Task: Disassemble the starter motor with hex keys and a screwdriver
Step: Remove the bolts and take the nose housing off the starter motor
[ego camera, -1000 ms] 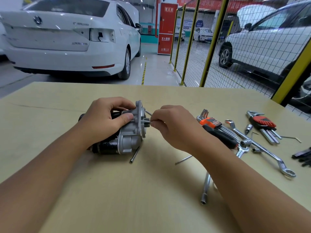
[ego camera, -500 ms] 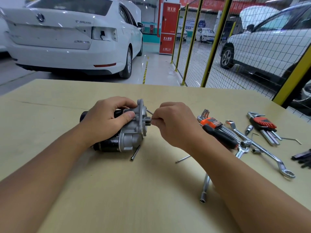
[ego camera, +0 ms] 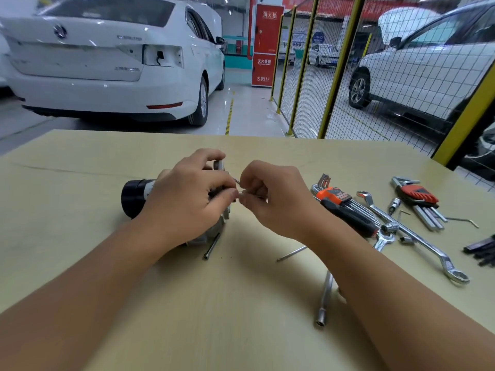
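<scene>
Seemingly both hands on starter motor [ego camera: 135, 196]

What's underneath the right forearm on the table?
A long socket extension bar runs under the right forearm, its socket end showing near the front. A thin rod also pokes out. Their far ends are covered.

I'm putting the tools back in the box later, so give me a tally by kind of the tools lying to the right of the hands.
Hex key sets in holders: 2 (orange holder, red holder)
Loose hex keys: 1
Screwdrivers: 1
Ring spanners: 1
Black pieces at the table's right edge: cannot tell
Total: 5
</scene>
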The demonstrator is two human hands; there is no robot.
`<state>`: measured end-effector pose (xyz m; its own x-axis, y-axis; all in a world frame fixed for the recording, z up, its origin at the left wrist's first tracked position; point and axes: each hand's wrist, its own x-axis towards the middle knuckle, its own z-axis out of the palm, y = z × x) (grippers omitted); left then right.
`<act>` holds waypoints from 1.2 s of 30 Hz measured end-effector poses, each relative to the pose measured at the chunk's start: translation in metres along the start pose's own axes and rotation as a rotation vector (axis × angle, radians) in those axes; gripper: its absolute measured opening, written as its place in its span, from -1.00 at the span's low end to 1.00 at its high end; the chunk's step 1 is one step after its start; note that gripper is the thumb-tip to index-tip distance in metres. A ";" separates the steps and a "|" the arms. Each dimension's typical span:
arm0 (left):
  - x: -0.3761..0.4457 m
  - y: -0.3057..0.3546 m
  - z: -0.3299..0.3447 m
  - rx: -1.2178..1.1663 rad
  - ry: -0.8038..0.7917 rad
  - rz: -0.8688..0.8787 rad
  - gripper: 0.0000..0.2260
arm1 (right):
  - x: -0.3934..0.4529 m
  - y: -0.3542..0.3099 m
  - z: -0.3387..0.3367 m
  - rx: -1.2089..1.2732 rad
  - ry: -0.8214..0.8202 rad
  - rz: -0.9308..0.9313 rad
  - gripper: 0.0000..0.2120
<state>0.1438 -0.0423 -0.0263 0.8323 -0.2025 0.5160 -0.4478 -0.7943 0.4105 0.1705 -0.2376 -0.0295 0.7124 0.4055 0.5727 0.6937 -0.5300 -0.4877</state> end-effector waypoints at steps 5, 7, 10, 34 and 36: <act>-0.001 0.004 0.006 0.104 -0.011 -0.036 -0.75 | 0.000 -0.001 -0.006 0.013 -0.055 -0.034 -0.88; -0.001 0.004 0.007 0.077 0.016 -0.042 -0.77 | 0.001 0.001 -0.012 0.024 -0.067 -0.025 -0.92; -0.002 0.004 0.008 0.043 0.038 -0.042 -0.79 | 0.004 0.005 -0.026 -0.038 -0.057 0.155 -0.77; -0.004 0.005 0.015 0.129 0.094 -0.035 -0.82 | 0.004 0.027 -0.045 0.477 -0.431 1.077 -0.41; -0.004 0.005 0.015 0.140 0.106 -0.044 -0.90 | 0.004 0.027 -0.045 0.504 -0.413 1.082 -0.42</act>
<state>0.1433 -0.0539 -0.0382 0.8077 -0.1107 0.5792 -0.3563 -0.8743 0.3297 0.1873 -0.2833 -0.0107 0.8561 0.1934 -0.4792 -0.3651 -0.4300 -0.8257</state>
